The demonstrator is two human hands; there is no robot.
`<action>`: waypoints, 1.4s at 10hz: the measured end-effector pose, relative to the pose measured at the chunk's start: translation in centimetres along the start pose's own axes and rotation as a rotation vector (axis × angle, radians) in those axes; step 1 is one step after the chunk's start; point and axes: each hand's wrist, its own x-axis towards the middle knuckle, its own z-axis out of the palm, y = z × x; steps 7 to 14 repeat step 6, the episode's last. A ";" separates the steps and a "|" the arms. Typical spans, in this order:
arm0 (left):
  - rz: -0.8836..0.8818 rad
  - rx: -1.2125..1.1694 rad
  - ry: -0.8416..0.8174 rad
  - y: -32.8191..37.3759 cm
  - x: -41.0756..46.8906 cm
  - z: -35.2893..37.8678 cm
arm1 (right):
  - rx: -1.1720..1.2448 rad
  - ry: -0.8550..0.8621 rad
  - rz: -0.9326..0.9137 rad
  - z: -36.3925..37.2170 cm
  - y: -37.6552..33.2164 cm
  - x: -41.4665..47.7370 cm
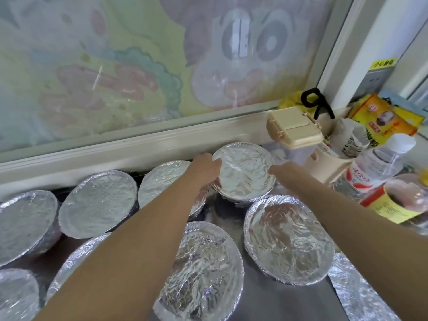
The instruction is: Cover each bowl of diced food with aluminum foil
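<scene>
A foil-covered bowl (243,172) sits at the far end of the counter, close to the window sill. My left hand (205,166) grips its left rim, fingers curled over the foil edge. On the opposite rim my right hand (276,170) holds the bowl, its fingers mostly hidden behind the edge. Several more bowls lie around my arms, all capped with crinkled foil, among them one (288,238) at the near right, one (201,272) in the middle and one (97,202) at the left.
A beige lidded container (294,129) stands just right of the held bowl, with bottles (379,165), a yellow packet (382,119) and a jar (403,202) crowded behind and beside it. A loose foil sheet (356,293) lies at the lower right. The frosted window (139,66) bounds the far side.
</scene>
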 end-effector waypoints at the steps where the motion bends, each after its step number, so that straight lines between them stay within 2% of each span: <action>1: 0.020 0.011 -0.002 -0.2 0.4 0.1 | -0.084 -0.027 -0.003 0.4 0.4 0.6; 4: 0.056 0.163 -0.013 -0.6 0.7 1.3 | -0.244 -0.090 0.023 1.0 2.0 1.9; 5: 0.072 0.192 0.034 -0.7 0.1 1.4 | -0.359 -0.074 -0.042 1.1 2.1 1.3; 6: 0.105 0.100 0.141 -0.8 -1.2 1.6 | -0.526 0.070 -0.138 0.7 1.8 -0.3; 14: 0.105 0.100 0.141 -0.8 -1.2 1.6 | -0.526 0.070 -0.138 0.7 1.8 -0.3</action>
